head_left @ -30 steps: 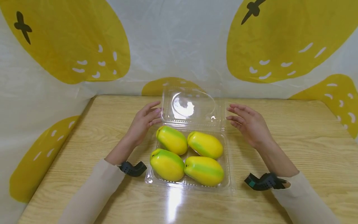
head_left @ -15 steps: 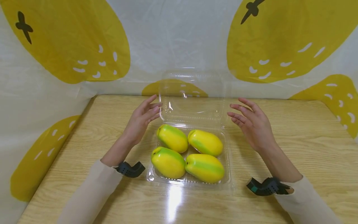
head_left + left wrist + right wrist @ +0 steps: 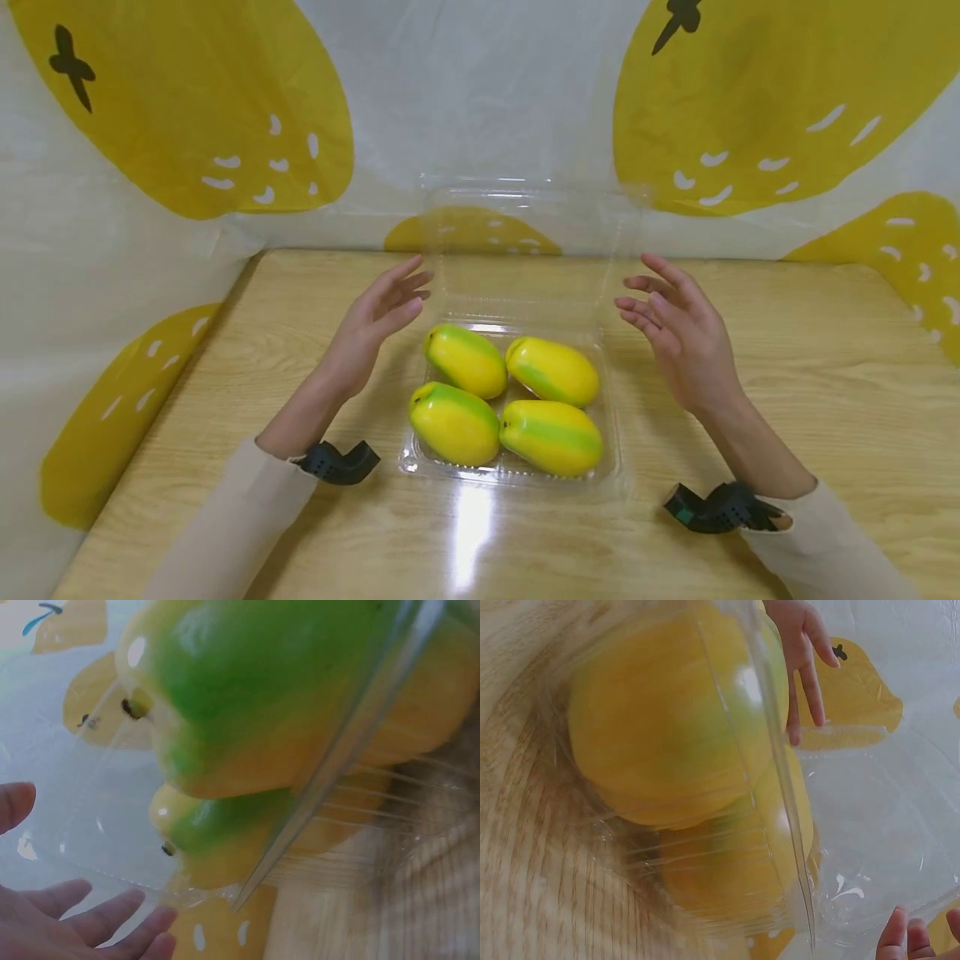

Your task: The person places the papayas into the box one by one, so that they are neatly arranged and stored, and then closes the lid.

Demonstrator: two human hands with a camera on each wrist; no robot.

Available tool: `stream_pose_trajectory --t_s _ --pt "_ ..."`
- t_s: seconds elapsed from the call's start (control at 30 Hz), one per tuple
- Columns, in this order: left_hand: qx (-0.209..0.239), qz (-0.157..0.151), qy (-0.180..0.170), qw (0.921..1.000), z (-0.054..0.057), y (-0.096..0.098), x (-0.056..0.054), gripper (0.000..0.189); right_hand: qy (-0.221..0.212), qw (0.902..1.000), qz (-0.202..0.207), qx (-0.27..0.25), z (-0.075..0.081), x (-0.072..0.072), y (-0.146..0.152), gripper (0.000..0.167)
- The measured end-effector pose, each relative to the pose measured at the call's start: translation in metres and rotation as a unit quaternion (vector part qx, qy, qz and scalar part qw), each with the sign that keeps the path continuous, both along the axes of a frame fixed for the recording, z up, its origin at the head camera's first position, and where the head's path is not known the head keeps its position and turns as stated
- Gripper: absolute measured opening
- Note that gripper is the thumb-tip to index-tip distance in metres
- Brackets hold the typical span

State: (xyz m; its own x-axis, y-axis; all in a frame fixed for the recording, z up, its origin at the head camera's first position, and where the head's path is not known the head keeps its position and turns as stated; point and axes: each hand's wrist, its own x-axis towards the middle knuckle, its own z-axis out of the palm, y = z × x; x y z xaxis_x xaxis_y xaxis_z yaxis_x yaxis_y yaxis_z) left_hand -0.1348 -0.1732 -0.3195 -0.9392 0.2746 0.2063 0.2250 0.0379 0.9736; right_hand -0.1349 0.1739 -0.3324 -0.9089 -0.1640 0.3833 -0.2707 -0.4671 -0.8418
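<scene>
Several plump yellow and green fruits, papaya-like in shape (image 3: pixel 551 437), lie in two rows inside a clear plastic clamshell box (image 3: pixel 622 462). The box's transparent lid (image 3: pixel 525 287) stands raised at the back, leaning away from the fruits. My left hand (image 3: pixel 367 333) is held beside the lid's left edge, its fingers loosely extended. On the other side, my right hand (image 3: pixel 690 346) hovers by the lid's right edge with fingers spread and slightly bent. Neither hand grips anything; whether fingertips touch the lid I cannot tell. The left wrist view shows loose fingers (image 3: pixel 105 922) near the clear plastic.
The box stands on a light wood-grain table (image 3: pixel 825 358). Behind and to the left hangs a white sheet (image 3: pixel 480 100) printed with big yellow fruits. Dark wrist-worn devices (image 3: pixel 341 462) sit at both sleeve cuffs.
The lid has tipped up from lying further back to a more upright stance. My right hand has drawn slightly outward, and my left hand has shifted a little left.
</scene>
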Motion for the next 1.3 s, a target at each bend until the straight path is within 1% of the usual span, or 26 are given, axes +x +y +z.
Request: stream_pose_trajectory --t_s 0.17,0.27,0.33,0.43,0.57,0.73,0.8,0.93,1.1,1.3 --pt "-0.008 0.004 0.014 0.9999 -0.001 -0.002 0.006 0.057 0.028 0.9996 0.003 0.001 0.001 0.003 -0.004 0.045" --pt "-0.008 -0.001 0.016 0.9998 -0.001 -0.005 0.01 0.057 0.041 0.9991 -0.001 0.01 0.0 0.006 -0.006 0.045" --pt "-0.003 -0.007 0.014 0.9999 -0.002 -0.006 0.013 0.059 0.048 0.9988 0.001 0.01 -0.001 0.008 -0.007 0.044" --pt "0.007 -0.015 0.012 0.9998 -0.002 -0.007 0.018 0.062 0.051 0.9985 -0.006 0.02 -0.002 0.01 -0.007 0.044" --pt "0.02 -0.021 0.02 0.9994 -0.004 -0.006 0.022 0.063 0.059 0.9976 -0.014 0.033 -0.005 0.014 -0.007 0.042" --pt "0.032 -0.019 0.033 0.9988 -0.007 -0.007 0.026 0.061 0.096 0.9951 0.022 0.007 -0.009 0.017 -0.006 0.041" --pt "0.027 -0.017 0.039 0.9987 -0.007 -0.008 0.028 0.06 0.107 0.9937 0.034 0.001 -0.01 0.019 -0.006 0.04" --pt "0.003 -0.012 0.061 0.9981 -0.008 -0.011 0.034 0.058 0.122 0.9916 0.039 0.009 -0.012 0.023 -0.005 0.038" --pt "-0.019 -0.009 0.073 0.9971 -0.008 -0.017 0.041 0.055 0.125 0.9905 0.056 0.01 -0.016 0.028 -0.003 0.035" --pt "-0.027 -0.016 0.069 0.9971 -0.01 -0.023 0.048 0.054 0.125 0.9884 0.085 0.014 -0.02 0.034 0.003 0.033"
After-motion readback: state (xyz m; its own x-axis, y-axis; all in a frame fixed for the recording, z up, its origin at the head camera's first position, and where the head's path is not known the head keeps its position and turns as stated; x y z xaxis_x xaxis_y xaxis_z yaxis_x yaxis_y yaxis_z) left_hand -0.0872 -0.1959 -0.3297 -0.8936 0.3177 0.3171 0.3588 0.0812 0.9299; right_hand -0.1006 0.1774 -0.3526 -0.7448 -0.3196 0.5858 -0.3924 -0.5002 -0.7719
